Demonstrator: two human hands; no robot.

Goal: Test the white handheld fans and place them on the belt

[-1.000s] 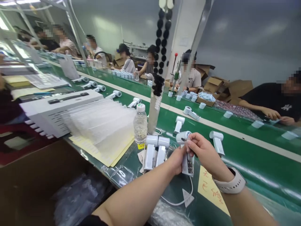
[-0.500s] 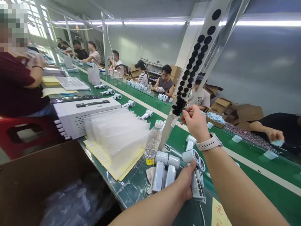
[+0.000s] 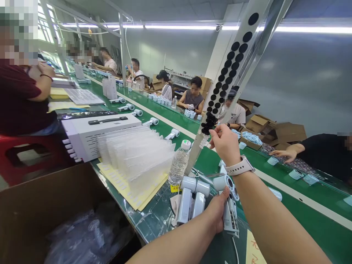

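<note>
My left hand (image 3: 219, 213) is wrapped round a light-blue handheld device (image 3: 230, 216) with a round, cylinder-like head. Its handle is uncovered, showing parts inside. My right hand (image 3: 225, 143), wearing a watch (image 3: 239, 167), is raised beside a slanted white post (image 3: 195, 153). Its thumb and forefinger are pinched near small white pads (image 3: 204, 143) stuck on the post; whether anything is between them is too small to tell. Above these, black round stickers (image 3: 225, 75) run up the post. Two similar devices (image 3: 187, 203) lie left of my left hand.
A water bottle (image 3: 180, 163) stands by the post's foot. Left are stacked translucent sheets (image 3: 134, 154), a white case (image 3: 107, 134) and a carton (image 3: 35, 205) of plastic bags. Across the green conveyor (image 3: 275, 165), co-workers sit; one's hand (image 3: 288, 153) hovers by light-blue cups (image 3: 296, 175).
My right hand has shifted slightly left and down along the post. My left hand keeps its hold on the device. The right-hand co-worker's hand has moved left, and cups on the conveyor have shifted.
</note>
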